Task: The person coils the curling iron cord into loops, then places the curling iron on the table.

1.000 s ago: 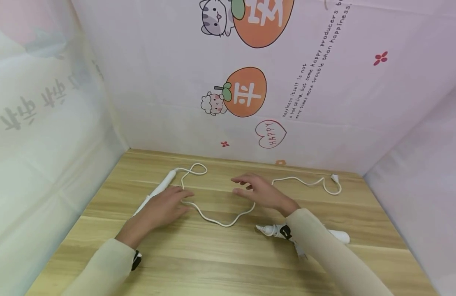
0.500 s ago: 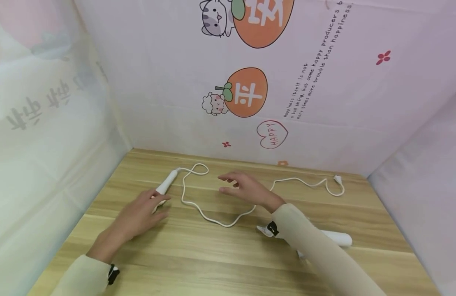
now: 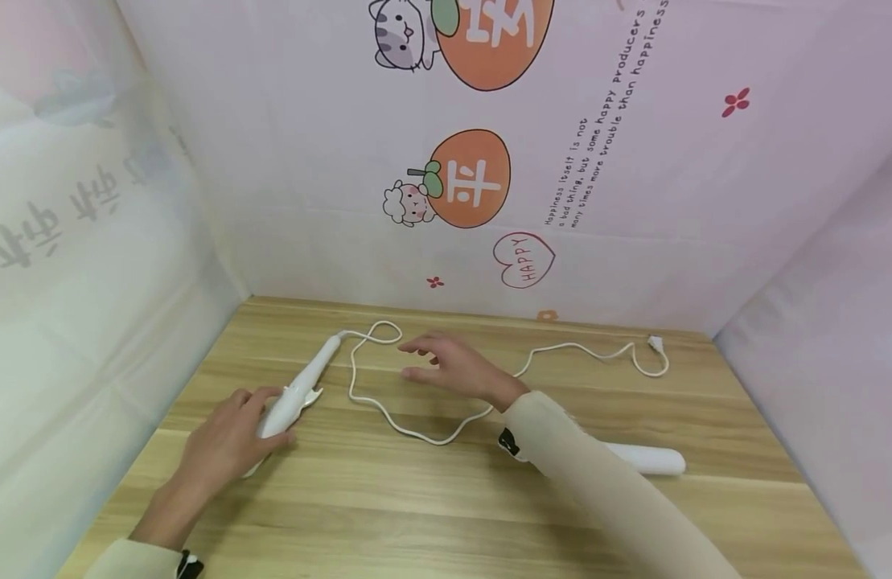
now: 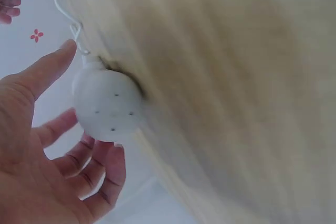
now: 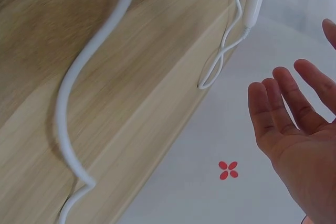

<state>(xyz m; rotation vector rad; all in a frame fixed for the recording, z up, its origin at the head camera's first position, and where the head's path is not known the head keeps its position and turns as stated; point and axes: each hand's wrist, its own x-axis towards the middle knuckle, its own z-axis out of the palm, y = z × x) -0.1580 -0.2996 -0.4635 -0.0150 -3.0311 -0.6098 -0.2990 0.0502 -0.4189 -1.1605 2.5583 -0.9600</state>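
Observation:
A white corded curling iron (image 3: 310,371) lies aslant on the left of the wooden table. My left hand (image 3: 228,438) is over its near part, fingers on one side and thumb on the other. From the left wrist, the iron's round end (image 4: 107,106) shows small holes, and my left fingers (image 4: 113,174) curve loosely beside it; firm contact cannot be made out. My right hand (image 3: 449,366) hovers above the white cord (image 3: 417,434), fingers relaxed and holding nothing. Under the right sleeve lies another white object with a rounded tube end (image 3: 651,459), mostly hidden.
The cord runs across the table (image 3: 388,515) to a white plug (image 3: 656,344) at the back right. A printed cloth wall (image 3: 330,241) rises behind the table, with pale cloth on both sides.
My left hand has drawn back toward the near left along the curling iron, uncovering its clip lever. The right hand has shifted left above the cord. The iron stays in place.

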